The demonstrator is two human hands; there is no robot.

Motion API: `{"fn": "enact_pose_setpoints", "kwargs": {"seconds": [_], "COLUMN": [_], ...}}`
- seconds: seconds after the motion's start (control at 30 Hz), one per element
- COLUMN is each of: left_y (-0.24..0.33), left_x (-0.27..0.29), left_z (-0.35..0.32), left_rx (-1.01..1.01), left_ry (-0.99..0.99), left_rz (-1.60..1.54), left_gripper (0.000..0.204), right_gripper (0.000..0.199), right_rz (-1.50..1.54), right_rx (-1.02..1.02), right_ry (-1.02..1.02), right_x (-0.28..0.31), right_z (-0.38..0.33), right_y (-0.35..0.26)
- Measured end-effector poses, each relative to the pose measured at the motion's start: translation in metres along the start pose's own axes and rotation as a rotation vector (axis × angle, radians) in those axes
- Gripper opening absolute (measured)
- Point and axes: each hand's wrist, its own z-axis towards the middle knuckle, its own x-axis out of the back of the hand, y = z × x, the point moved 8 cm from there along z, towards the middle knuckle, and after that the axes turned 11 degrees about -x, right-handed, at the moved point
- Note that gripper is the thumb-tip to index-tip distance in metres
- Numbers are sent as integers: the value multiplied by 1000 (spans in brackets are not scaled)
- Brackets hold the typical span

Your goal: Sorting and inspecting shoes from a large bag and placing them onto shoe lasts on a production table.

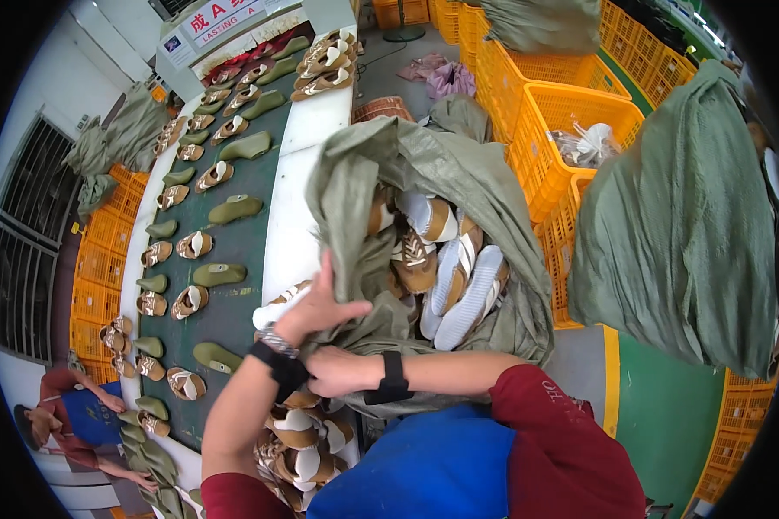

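A large grey-green woven sack (355, 173) stands open in front of me, its mouth wide. Inside lie several brown-and-white sneakers (414, 259), some with pale ribbed soles turned up. My left hand (320, 303) is at the sack's left side, fingers stretched away from me and thumb spread. Beneath it, my right hand (337, 372) is closed at the near rim of the sack; its fingertips are hidden. A brown-and-white shoe (284, 303) lies on the white ledge beside my left hand. More brown-and-white shoes (299, 441) are piled below my forearms.
At left, a green conveyor (234, 303) carries rows of shoes and olive shoe lasts (219, 274). A co-worker in a blue apron (91, 415) reaches over its far side. Yellow crates (571, 104) and another full sack (675, 225) stand at right.
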Motion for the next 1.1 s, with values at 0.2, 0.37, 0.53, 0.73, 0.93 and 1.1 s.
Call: {"fn": "enact_pose_setpoints", "kwargs": {"seconds": [0.2,0.37,0.53,0.73,0.93,1.1], "left_y": [-20,88,71,13,-50,-63], "left_x": [11,101,121,166,159,149], "left_z": [-25,-90,-167,-204,-90,-74], "left_rx": [158,-434,-473,-320,-130,152], "left_ry": [274,747,1186,1443,1128,1057], "left_rz": [-187,-637,-582,-674,-1055,-225], "left_gripper": [44,27,27,31,34,63], "right_gripper": [30,98,47,23,37,41], "right_rz": [24,-599,-346,210,-200,-192], "right_rx": [121,-892,-570,-230,-379,-753], "right_ry": [533,1057,1096,945,916,863], "right_x": [175,327,377,377,432,429], "right_z": [-74,-149,-139,-122,-77,-62], "right_y": [42,213,239,132,214,281]}}
